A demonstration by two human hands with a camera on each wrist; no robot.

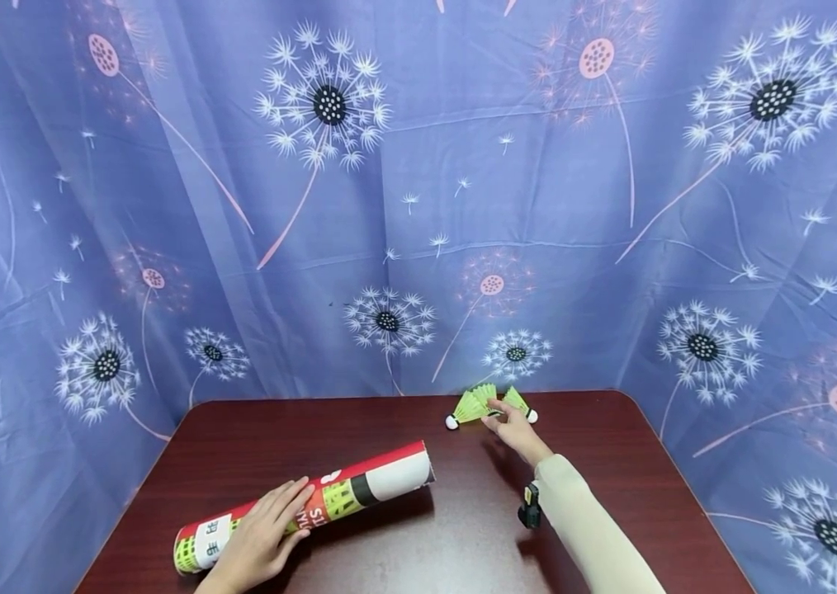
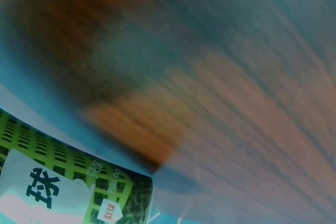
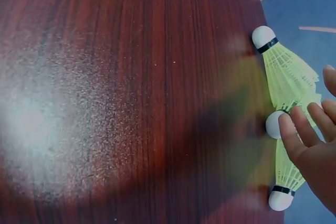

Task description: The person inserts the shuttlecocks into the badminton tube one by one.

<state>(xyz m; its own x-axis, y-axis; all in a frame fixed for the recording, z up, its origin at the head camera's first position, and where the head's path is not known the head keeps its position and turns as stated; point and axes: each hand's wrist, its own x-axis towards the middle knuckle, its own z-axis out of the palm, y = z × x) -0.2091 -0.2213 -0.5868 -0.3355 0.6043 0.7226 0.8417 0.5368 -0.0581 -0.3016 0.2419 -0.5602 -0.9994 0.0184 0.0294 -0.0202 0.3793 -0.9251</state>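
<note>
A red, white and green shuttlecock tube lies slantwise on the left part of the table. My left hand holds it near its middle, with fingers over the top and thumb on the near side. In the left wrist view one printed end of the tube shows at the lower left; the hand is not visible there. Three yellow shuttlecocks with white corks lie in a row at the far edge. My right hand reaches over the middle shuttlecock, fingers spread and fingertips right at its cork. The upper shuttlecock and the lower one lie on either side.
A dark red wooden table carries everything. Behind it and at both sides hangs a blue curtain with dandelion prints, close to the table's far edge. A small black camera is worn at my right wrist.
</note>
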